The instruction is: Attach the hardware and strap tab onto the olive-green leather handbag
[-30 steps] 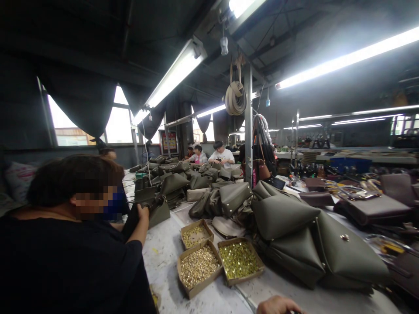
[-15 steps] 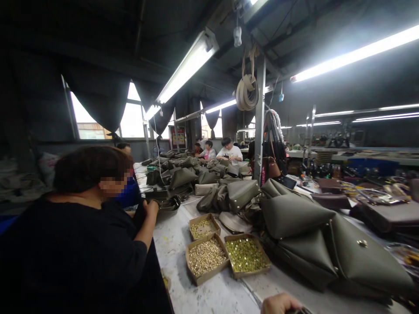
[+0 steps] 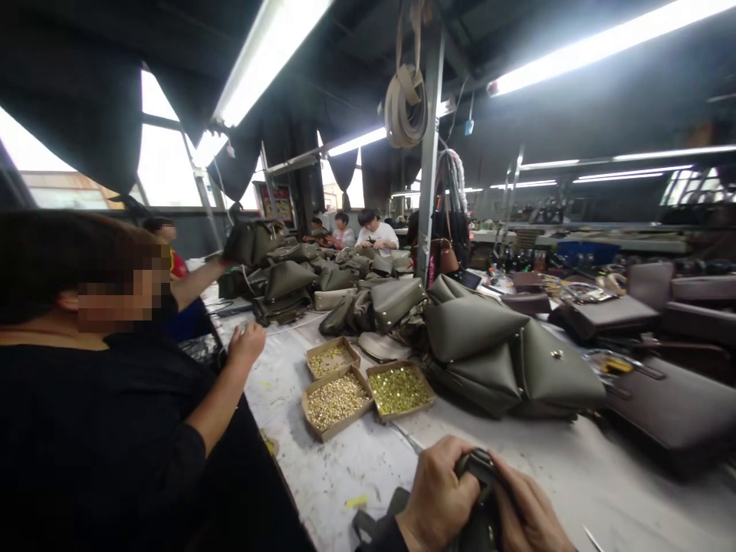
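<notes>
At the bottom of the head view, my left hand (image 3: 440, 491) grips the near-left edge of a dark olive leather bag (image 3: 481, 502), its fingers curled and the thumb pressed in. My right hand (image 3: 532, 510) lies along the other side of the bag with its fingers against it. Only the folded upper part of the bag shows between my hands; the rest runs out of the frame. Beyond them stand three shallow cardboard boxes of small gold-coloured metal parts: a front box (image 3: 336, 402), a yellower right box (image 3: 401, 389) and a back box (image 3: 332, 358).
A big olive bag (image 3: 494, 349) lies right of the boxes, with more bags piled behind. Brown bags (image 3: 684, 406) rest at the far right. On the left a co-worker (image 3: 103, 429) in black reaches over the white table (image 3: 304, 475). A metal post (image 3: 431, 153) rises mid-table.
The view has tilted down and turned right. Both my hands and the bag now show, where only one hand's edge did before. The co-worker's arm has stretched out to an olive bag.
</notes>
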Demonstrator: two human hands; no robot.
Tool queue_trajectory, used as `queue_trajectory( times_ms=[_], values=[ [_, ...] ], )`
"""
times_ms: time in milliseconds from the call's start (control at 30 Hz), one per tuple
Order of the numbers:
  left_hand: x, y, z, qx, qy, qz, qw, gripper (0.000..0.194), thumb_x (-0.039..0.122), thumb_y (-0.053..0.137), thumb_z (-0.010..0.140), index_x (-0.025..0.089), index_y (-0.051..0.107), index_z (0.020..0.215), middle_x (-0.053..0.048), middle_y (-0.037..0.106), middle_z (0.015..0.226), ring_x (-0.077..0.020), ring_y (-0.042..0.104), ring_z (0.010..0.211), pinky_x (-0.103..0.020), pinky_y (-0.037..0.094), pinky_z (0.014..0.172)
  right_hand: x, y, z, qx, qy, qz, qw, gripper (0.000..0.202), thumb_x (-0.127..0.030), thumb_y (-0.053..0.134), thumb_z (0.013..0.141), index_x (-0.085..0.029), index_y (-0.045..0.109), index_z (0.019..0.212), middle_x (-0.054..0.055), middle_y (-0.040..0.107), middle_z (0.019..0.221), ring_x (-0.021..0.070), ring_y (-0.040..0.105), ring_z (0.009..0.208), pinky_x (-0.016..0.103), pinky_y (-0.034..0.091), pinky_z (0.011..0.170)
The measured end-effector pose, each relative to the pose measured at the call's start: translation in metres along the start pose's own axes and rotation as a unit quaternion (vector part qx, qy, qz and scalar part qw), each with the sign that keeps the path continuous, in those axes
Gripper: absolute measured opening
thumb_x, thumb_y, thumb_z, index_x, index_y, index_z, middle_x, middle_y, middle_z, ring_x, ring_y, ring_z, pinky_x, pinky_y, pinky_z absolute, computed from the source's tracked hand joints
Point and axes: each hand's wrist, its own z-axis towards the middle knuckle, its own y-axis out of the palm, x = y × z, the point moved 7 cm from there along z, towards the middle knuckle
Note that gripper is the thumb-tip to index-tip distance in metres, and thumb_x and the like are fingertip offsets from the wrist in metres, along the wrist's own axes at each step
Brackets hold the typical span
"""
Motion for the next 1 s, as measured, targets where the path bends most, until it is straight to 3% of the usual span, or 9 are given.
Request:
queue_trajectory(
  times_ms=[167, 500, 767, 1000],
  values=[
    [-0.002, 0.004, -0.005, 0.015, 0.074, 0.01, 0.997, 0.027, 0.004, 0.058, 0.078, 0.019, 0.069, 0.097, -0.005, 0.072, 0.092, -0.0212, 0.066, 0.088, -0.031, 0.05, 0.078, -0.011, -0.005, -0.001, 0.01, 0.037, 0.003, 0.999, 0.026, -0.035, 0.06, 0.097, -0.022, 0.074, 0.115, 0.008, 0.076, 0.109, 0.0232, 0.073, 0.099, 0.033, 0.06, 0.088],
    [0.0, 0.0, -0.013, 0.056, 0.175, 0.023, 0.983, 0.017, 0.014, 0.055, 0.09, 0.022, 0.062, 0.103, -0.004, 0.068, 0.092, -0.0202, 0.066, 0.086, -0.031, 0.055, 0.076, -0.026, 0.002, 0.005, -0.008, 0.087, 0.032, 0.996, 0.023, -0.017, 0.054, 0.094, -0.026, 0.068, 0.11, 0.004, 0.071, 0.103, 0.0218, 0.067, 0.098, 0.035, 0.055, 0.085],
    [-0.011, 0.004, -0.02, 0.065, 0.23, 0.004, 0.971, 0.025, 0.012, 0.057, 0.089, 0.023, 0.054, 0.111, -0.005, 0.07, 0.105, -0.0207, 0.068, 0.098, -0.035, 0.058, 0.085, -0.036, -0.004, 0.008, -0.02, 0.107, 0.072, 0.991, 0.02, -0.014, 0.053, 0.093, -0.027, 0.066, 0.1, 0.001, 0.065, 0.094, 0.0198, 0.061, 0.092, 0.032, 0.05, 0.083],
    [-0.006, 0.004, -0.026, 0.054, 0.308, 0.003, 0.95, 0.033, 0.006, 0.053, 0.09, 0.023, 0.049, 0.118, -0.009, 0.068, 0.115, -0.0222, 0.067, 0.11, -0.04, 0.059, 0.091, -0.037, -0.008, 0.005, -0.031, 0.114, 0.122, 0.985, 0.03, -0.006, 0.054, 0.081, -0.027, 0.068, 0.097, 0.0, 0.064, 0.094, 0.0195, 0.06, 0.094, 0.03, 0.049, 0.083]
  ],
)
